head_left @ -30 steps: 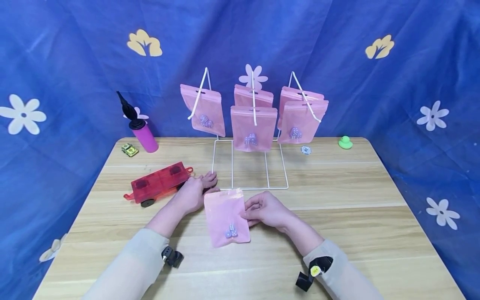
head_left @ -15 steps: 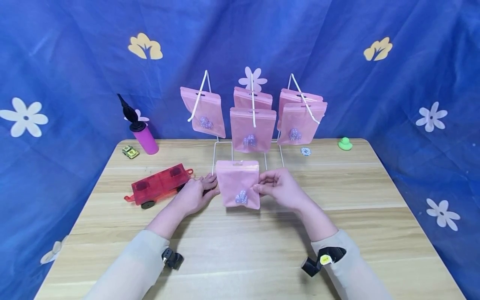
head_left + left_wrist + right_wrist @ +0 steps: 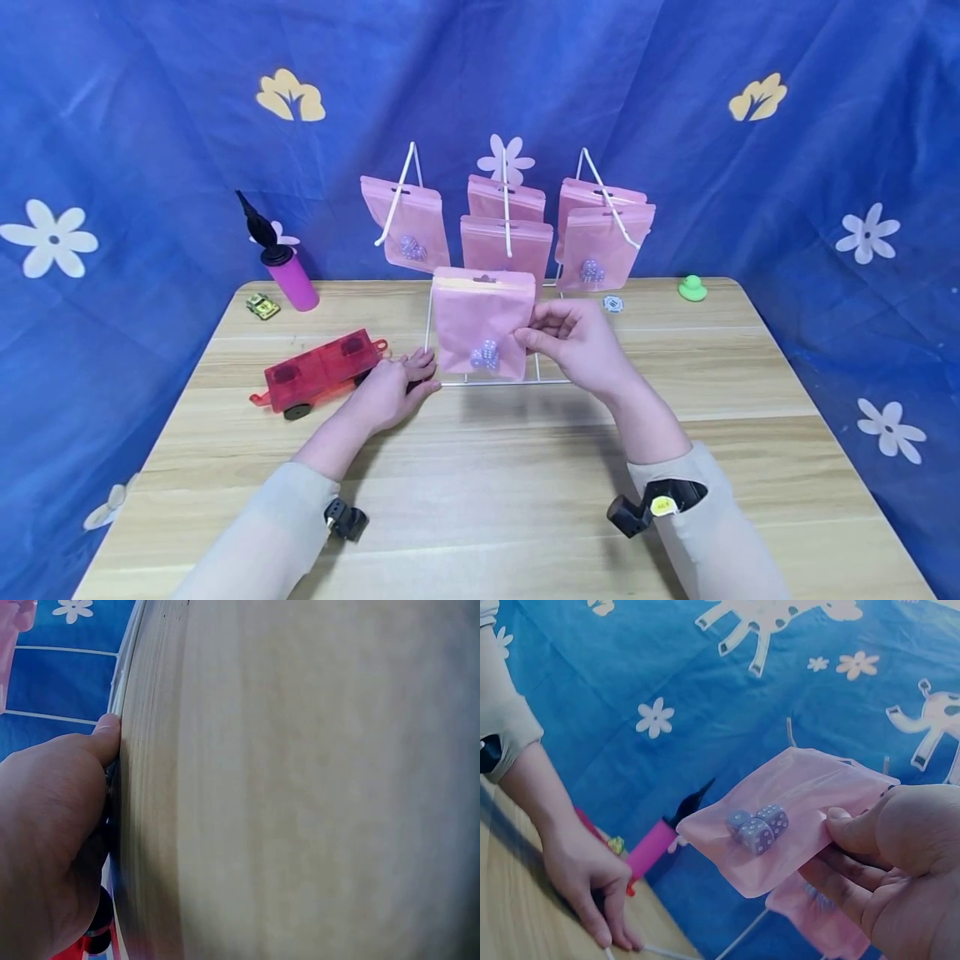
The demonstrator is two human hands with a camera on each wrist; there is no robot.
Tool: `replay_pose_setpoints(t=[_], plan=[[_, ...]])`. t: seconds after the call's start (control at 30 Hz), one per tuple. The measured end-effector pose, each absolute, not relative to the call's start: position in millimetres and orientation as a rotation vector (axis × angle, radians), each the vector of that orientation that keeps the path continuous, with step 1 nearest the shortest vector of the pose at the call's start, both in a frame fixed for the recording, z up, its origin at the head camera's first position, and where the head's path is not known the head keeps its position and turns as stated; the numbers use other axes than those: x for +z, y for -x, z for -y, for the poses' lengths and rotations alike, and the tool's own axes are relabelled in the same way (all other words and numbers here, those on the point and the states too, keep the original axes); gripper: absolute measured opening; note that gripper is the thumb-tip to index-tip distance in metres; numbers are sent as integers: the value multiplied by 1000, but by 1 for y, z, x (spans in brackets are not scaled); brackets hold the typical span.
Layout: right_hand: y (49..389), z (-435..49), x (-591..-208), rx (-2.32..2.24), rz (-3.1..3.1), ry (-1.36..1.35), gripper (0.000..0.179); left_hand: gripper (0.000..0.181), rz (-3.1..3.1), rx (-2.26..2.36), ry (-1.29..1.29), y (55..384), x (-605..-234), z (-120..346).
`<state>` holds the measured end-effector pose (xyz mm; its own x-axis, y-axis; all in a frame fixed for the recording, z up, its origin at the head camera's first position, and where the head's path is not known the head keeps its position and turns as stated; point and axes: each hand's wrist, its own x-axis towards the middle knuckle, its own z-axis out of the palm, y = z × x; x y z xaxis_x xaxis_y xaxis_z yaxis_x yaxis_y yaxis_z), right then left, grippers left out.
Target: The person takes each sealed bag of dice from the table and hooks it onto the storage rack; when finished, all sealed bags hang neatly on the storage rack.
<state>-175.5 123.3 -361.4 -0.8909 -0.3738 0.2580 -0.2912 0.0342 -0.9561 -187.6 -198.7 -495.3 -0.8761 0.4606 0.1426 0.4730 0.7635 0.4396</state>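
Observation:
My right hand [image 3: 581, 346] pinches the right edge of a pink zip bag [image 3: 480, 312] between thumb and fingers. Purple dice [image 3: 757, 829] with white dots show through the bag in the right wrist view. Held up with its hang hole at the top, the bag overlaps the lower part of the middle hanging bag [image 3: 517, 242] in the head view. My left hand [image 3: 386, 387] rests low at the front left corner of the white wire rack [image 3: 555, 382], fingers extended. More pink bags hang from the rack's left hook [image 3: 388, 212] and right hook [image 3: 621, 218].
A red toy trailer [image 3: 322, 371] lies beside my left hand. Behind it stand a magenta hand pump [image 3: 292, 279] and a small toy car [image 3: 262, 306]. A round chip [image 3: 612, 303] and a green duck [image 3: 692, 288] sit at the back right. Blue cloth surrounds the table.
My right hand has raised the pink bag from low over the table, moving it forward and slightly right toward the rack's middle hook. The left hand has stayed at the rack's corner.

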Motion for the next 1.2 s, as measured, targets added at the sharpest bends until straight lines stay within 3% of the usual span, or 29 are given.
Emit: replay_pose_setpoints(t=[0.27, 0.47, 0.67, 0.9, 1.03, 1.2], plan=[[174, -107, -338, -2054, -2206, 866, 6, 38, 2903, -747, 743, 185, -495, 197], [174, -87, -322, -2056, -2138, 964, 4, 11, 2807, -796, 814, 186, -499, 198], [175, -63, -316, -2019, -2110, 1020, 5, 2, 2742, -899, 888, 188, -502, 198], [185, -39, -318, -2011, -2057, 1040, 5, 22, 2791, -840, 872, 191, -501, 197], [192, -30, -322, -2023, -2045, 985, 6, 9, 2785, -764, 861, 189, -501, 199], [198, -24, -325, -2019, -2090, 925, 5, 36, 2769, -734, 838, 185, -501, 200]])
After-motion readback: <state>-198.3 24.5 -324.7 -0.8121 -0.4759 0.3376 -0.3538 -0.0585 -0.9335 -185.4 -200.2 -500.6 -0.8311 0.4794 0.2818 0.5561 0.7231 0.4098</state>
